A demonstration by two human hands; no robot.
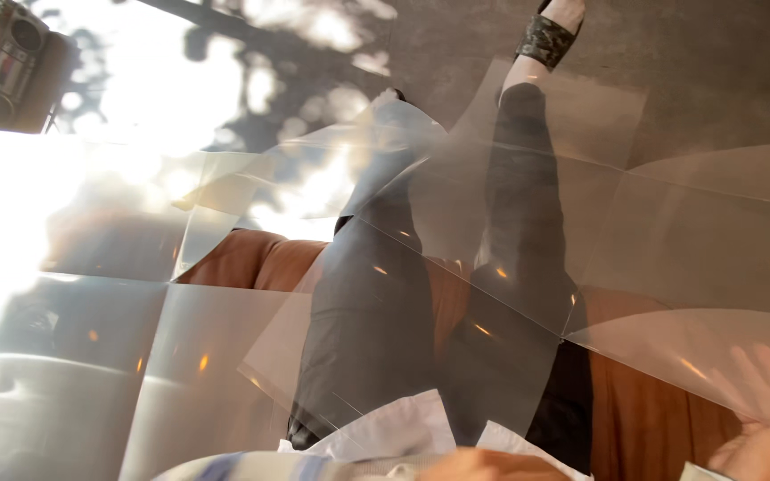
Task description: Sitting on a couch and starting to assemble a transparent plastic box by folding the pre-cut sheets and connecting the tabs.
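my right hand [764,401], fingers spread flat behind the creased clear plastic sheet [492,267], is nearest it as it stretches leftward over my lap; my left hand [470,465]'s grip i can't tell.

Clear plastic sheet [456,267]: glossy, smooth, creased into squares, translucent; beneath the sheet, seat [643,410] of smooth brown leather, trousers [367,312] of dark matt cloth; beyond the sheet, floor [715,62] of rough grey concrete
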